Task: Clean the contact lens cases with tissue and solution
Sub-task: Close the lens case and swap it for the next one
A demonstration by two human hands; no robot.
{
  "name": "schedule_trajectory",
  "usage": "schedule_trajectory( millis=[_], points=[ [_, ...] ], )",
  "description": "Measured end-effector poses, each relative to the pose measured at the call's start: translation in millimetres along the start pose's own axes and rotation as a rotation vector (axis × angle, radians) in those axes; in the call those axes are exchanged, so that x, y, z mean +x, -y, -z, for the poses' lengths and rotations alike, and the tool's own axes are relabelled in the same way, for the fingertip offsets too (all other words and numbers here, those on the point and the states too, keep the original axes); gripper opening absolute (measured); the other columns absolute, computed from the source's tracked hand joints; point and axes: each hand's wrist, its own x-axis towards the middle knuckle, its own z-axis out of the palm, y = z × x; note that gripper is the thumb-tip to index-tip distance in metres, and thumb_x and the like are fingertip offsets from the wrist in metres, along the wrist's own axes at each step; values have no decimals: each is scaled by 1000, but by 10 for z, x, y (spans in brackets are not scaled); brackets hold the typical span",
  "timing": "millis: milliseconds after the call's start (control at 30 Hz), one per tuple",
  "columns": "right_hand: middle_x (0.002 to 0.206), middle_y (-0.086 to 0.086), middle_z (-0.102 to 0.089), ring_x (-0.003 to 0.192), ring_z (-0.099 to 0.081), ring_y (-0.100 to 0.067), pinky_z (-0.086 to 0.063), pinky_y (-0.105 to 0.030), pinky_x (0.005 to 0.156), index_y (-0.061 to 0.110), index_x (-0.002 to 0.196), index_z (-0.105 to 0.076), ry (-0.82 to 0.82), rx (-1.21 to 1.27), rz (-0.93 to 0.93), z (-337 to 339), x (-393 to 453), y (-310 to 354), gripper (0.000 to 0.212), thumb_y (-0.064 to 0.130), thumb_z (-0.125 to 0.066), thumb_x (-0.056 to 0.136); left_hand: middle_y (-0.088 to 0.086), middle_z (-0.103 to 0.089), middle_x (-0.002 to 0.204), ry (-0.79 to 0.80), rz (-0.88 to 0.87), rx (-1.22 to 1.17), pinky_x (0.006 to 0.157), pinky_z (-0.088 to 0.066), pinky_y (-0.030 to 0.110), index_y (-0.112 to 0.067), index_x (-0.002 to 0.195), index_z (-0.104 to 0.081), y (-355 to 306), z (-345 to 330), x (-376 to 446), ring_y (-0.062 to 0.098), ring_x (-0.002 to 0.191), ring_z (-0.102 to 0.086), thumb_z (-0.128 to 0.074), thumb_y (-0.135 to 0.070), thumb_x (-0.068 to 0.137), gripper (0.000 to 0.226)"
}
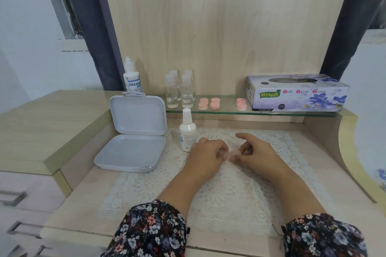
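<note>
Lace doily, cream and openwork, covers the surface under your left hand and right hand. Fingers of both curl inward, pinching a small translucent pink contact lens case between them; its long axis runs left-right. White plastic solution bottle stands upright just beside your left hand.

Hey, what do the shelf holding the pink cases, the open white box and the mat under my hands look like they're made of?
The shelf looks like clear glass: see-through, with a greenish front edge. The open white box seems to be moulded plastic, smooth and faintly glossy with rounded corners. The mat looks like cream lace, probably crocheted cotton or a synthetic; its openwork pattern shows the desk through the holes.
</note>
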Motion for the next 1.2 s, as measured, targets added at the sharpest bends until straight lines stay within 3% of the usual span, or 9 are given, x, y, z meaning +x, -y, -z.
schedule_trajectory(
  millis=[167,233,367,500,633,800,1000,1100,1200],
  points=[
    [124,13,-56,95,-55,-8,-48,-20,79,38,145,-33,80,18,24,6,15,-28,83,12,-76,79,-23,-44,82,-8,-41,13,100,-39,41,-26,108,-66,-36,19,-5,16,109,-49,-60,-22,92,18],
    [131,12,-55,104,-57,-4,-52,-22,83,40,146,-31,137,76,15,11,15,-48,79,4,-67,86,-21,-45,83,-5,-33,15,100,-39,41,-28,108,-66,-34,13,-9,16,108,-48,-61,-23,91,18],
    [122,9,-65,103,-62,1,-54,-19,82,38,145,-35,129,110,3,16,16,-76,71,5,-64,89,-6,-54,98,-1,5,-6,98,-42,42,-38,103,-65,-7,-12,-7,21,106,-50,-62,-30,90,16],
    [112,10,-68,99,-62,-2,-49,-13,73,31,145,-38,77,78,3,26,16,-46,69,10,-70,86,-19,-42,83,-12,-47,6,100,-39,40,-27,109,-67,-53,23,-25,18,108,-49,-61,-25,92,18],
    [105,9,-70,89,-64,-2,-46,-9,67,29,141,-44,30,50,14,21,18,-37,67,12,-74,83,-19,-40,83,-3,-35,24,100,-39,41,-27,108,-67,-64,40,-27,18,108,-49,-60,-24,92,18],
    [97,8,-67,86,-61,-6,-45,-13,71,29,139,-48,-3,8,21,13,16,-37,73,15,-81,75,-16,-44,86,-10,-34,12,100,-40,42,-28,108,-66,-55,33,-20,18,108,-49,-60,-24,92,17],
    [125,13,-59,97,-56,1,-47,-9,72,41,146,-30,106,21,16,18,9,-28,85,8,-74,81,-18,-44,84,-9,-39,24,101,-39,41,-25,111,-66,-62,31,-27,17,110,-49,-60,-22,93,20],
    [118,10,-65,100,-64,-7,-53,-20,84,38,145,-35,96,89,-1,7,8,-45,79,3,-71,83,-9,-56,94,-12,-31,23,101,-38,41,-27,109,-66,-49,23,-24,16,110,-47,-60,-25,92,18],
    [107,10,-68,98,-65,-14,-54,-26,86,34,143,-41,54,76,-4,7,9,-36,77,5,-74,80,-3,-62,101,-7,-32,14,100,-38,42,-27,107,-67,-42,14,-20,16,109,-46,-59,-29,93,16]
  ],
)
